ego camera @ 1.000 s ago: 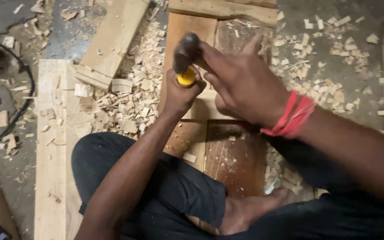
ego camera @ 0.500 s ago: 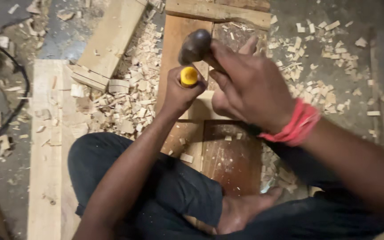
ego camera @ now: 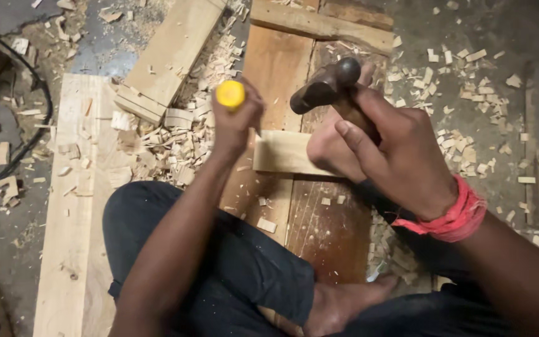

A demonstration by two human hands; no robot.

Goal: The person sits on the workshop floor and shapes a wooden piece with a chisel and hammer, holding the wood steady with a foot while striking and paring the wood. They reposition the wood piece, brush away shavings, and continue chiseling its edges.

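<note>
The left hand is closed in a fist around a chisel, of which only the round yellow handle end shows above the knuckles; the blade is hidden below the hand. The right hand is wrapped tight around the wooden handle of a hammer, its dark metal head raised just to the right of the chisel's yellow end and apart from it, with a red band on that wrist. Under and between the two hands lies a small pale wood block, resting across a long reddish-brown plank that runs away from the person along the floor. A bare foot presses on the block's right end, partly hidden behind the hammer hand; a second bare foot lies near the bottom edge, by the dark trousers. To the left of the plank sit two pale boards: a long one running along the leg, and a shorter one set aslant above it. A heap of wood chips lies between these boards and the left hand, and more chips are scattered over the grey floor on the right. A black cable curves at the far left edge.
</note>
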